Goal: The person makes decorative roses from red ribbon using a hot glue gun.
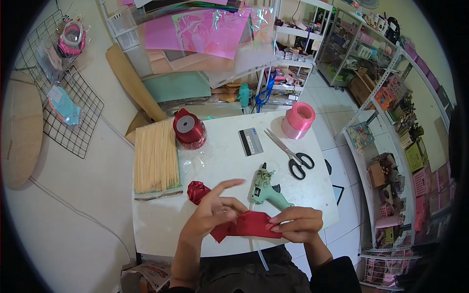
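A strip of red satin ribbon (254, 224) stretches between my hands near the front edge of the table. My right hand (300, 223) pinches its right end between thumb and fingers. At the left part, my left hand (215, 212) holds the ribbon with thumb and curled fingers, its index finger stretched out; the exact grip is partly hidden. A short ribbon tail hangs below that hand. Behind my left hand lies a gathered red satin piece (198, 192). A mint-green glue gun (267, 190) rests just beyond the ribbon. A thin translucent stick (262, 256) shows below the ribbon.
Scissors with black handles (299, 163), a striped card (250, 141) and pink ribbon rolls (299, 119) lie farther back. Thin wooden sticks in a pack (156, 158) and red ribbon spools (188, 126) are at left. Shelves (391, 190) stand along the right.
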Available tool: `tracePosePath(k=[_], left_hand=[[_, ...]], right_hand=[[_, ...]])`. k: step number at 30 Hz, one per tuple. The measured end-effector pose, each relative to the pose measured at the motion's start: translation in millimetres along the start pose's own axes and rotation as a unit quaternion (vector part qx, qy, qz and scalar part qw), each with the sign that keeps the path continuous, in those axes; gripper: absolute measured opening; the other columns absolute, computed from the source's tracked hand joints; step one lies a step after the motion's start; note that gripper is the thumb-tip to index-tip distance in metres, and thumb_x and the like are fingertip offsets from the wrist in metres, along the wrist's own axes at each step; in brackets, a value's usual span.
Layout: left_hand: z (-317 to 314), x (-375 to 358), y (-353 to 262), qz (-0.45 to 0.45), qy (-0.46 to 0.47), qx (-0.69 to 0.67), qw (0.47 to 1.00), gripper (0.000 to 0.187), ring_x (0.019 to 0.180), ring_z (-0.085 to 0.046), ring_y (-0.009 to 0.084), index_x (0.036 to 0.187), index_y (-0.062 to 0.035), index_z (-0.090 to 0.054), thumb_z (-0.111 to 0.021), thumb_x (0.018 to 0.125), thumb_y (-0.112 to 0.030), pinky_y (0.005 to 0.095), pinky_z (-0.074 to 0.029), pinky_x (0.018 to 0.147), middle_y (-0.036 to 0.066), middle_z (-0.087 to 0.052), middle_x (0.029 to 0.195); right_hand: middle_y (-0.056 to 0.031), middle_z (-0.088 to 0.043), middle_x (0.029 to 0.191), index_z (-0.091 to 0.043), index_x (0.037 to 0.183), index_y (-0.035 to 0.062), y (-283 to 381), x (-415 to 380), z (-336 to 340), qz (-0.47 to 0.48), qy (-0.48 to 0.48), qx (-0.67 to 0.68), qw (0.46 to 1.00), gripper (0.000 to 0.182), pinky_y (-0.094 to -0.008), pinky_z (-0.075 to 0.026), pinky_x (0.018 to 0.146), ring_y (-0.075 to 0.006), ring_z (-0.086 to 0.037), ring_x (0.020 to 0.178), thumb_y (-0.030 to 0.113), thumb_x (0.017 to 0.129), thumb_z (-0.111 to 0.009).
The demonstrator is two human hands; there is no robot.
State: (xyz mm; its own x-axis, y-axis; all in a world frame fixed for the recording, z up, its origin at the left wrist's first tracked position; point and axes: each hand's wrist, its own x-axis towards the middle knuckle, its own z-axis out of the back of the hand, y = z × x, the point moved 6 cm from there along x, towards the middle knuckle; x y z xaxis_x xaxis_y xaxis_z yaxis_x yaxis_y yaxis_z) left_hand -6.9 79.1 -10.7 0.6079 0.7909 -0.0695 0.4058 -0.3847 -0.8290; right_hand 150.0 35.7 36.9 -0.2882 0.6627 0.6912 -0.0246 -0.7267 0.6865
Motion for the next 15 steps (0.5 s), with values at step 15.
tracePosePath(k=[15], left_hand=[[-10, -19, -11, -0.121, -0.211, 0.141, 0.960, 0.061, 0.068, -0.058, 0.0114, 0.120, 0.0013, -0.027, -0.061, 0.069, 0.007, 0.0214, -0.046, 0.064, 0.012, -0.060, 0.071]], right_hand=[[-0.0107, -0.059, 0.089, -0.063, 0.083, 0.0013, 11, -12, -18, 0.100, -0.005, -0.175, 0.980, 0.022, -0.0258, -0.048, 0.058, -0.0209, -0.060, 0.069, -0.002, 0.061, -0.063]])
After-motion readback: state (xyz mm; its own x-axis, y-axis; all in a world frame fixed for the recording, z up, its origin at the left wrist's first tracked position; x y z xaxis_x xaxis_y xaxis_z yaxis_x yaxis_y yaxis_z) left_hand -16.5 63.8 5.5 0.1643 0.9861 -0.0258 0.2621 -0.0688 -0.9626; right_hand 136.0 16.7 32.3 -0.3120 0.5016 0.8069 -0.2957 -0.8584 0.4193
